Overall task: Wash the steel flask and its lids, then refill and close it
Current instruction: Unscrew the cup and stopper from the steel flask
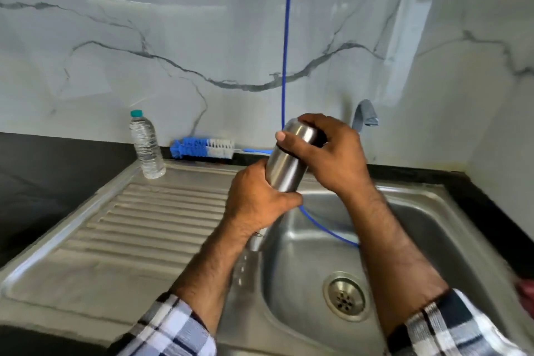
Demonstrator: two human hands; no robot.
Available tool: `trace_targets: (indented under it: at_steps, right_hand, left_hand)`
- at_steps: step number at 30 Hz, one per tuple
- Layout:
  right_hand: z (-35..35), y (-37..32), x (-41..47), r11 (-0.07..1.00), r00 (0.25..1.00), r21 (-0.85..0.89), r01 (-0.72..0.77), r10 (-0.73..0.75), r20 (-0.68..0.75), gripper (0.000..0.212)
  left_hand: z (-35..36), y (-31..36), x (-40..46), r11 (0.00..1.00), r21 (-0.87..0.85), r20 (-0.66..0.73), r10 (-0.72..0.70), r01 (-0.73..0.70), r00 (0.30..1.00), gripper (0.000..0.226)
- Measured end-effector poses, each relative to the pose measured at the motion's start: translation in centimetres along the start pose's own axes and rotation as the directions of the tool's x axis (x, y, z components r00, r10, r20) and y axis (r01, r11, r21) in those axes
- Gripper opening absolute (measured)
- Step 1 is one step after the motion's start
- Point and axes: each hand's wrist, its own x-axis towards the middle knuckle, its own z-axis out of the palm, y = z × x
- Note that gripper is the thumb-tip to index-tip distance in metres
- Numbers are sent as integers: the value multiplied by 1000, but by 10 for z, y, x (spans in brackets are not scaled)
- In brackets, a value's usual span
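Head view: over the sink (419, 211), the left hand (260, 196) grips the steel flask (286, 165) by its body, the right hand (332, 153) wraps its cap (300, 130). Whether washing is done cannot be told; the brush (202, 148) lies on the surface.

Both forearms are bare and hairy from wrist to the rolled cuffs. The left sleeve (170, 329) and the right sleeve (453, 326) belong to a checked shirt in white, grey-blue and dark navy, each edged with a dark band at the cuff. The cloth looks like woven cotton, though blur hides its weave.
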Motion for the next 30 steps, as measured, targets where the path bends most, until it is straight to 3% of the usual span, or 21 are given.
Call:
trace_targets:
  at_steps: [7,9,12,14,15,18,20,23,27,30]
  right_hand:
    - [-1,18,7,998,992,46,46,-51,113,44]
    - [-5,17,7,976,971,212,38,-86,222,41]
    - [-23,10,10,922,890,386,14,-188,415,59]
    - [-38,4,13,935,859,354,5,-185,478,69]
    - [-42,0,13,957,879,291,-4,-136,456,70]
    - [-35,-7,11,995,961,-95,42,-14,277,60]
    - [-29,-7,11,977,967,-208,41,14,255,58]
    - [-34,-4,13,988,937,-131,85,-34,349,42]
    - [-42,2,13,988,836,108,108,-149,529,53]
    - [-31,-2,12,998,907,57,33,-54,417,46]
  left_hand:
    - [-8,-17,4,999,-6,94,41,-40,995,46]
    - [-10,-24,6,989,-128,156,88,-68,984,43]
    - [-13,-23,2,968,-213,136,165,-134,977,41]
    - [-16,-19,0,978,-116,63,180,-172,982,44]
    - [-16,-18,0,984,-53,34,170,-168,985,45]
    - [-16,-19,-1,991,52,14,121,-121,993,47]
    - [-13,-22,-3,988,112,20,102,-104,995,50]
    - [-12,-26,-2,990,118,15,71,-72,997,55]
    - [-14,-31,1,994,94,18,57,-59,998,56]
    - [-16,-29,1,994,86,11,69,-70,998,56]
